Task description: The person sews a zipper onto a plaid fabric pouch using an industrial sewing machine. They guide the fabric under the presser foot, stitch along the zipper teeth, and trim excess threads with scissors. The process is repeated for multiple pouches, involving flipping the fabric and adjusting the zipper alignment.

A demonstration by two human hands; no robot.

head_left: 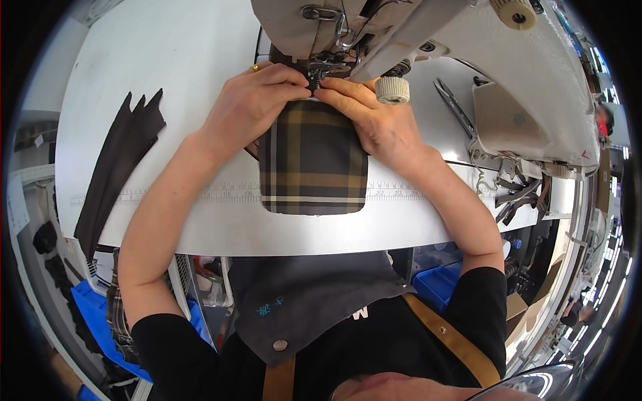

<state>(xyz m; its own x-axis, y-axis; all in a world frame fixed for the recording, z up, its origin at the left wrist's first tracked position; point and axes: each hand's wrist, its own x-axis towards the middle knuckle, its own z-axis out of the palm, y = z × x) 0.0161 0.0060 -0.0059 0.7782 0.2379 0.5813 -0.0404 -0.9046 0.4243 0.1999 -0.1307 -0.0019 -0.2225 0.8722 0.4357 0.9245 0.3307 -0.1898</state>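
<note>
Grey-brown plaid cloth (313,157) on white counter (214,230); left hand (251,100), right hand (386,127) pinching far edge near presser foot (328,65).

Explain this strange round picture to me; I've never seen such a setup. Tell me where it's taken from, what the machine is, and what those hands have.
It is one view, from a wide fisheye camera on the worker's head, looking down; that lens bends straight edges. There is no robot, just a person's left hand and right hand. The big pale machine is a sewing machine. Both hands' fingertips are at the far edge of a plaid cloth piece, close to the needle area; whether they pinch or press is unclear. On the white table lie dark fabric strips at left and a slim tool at right.
</note>
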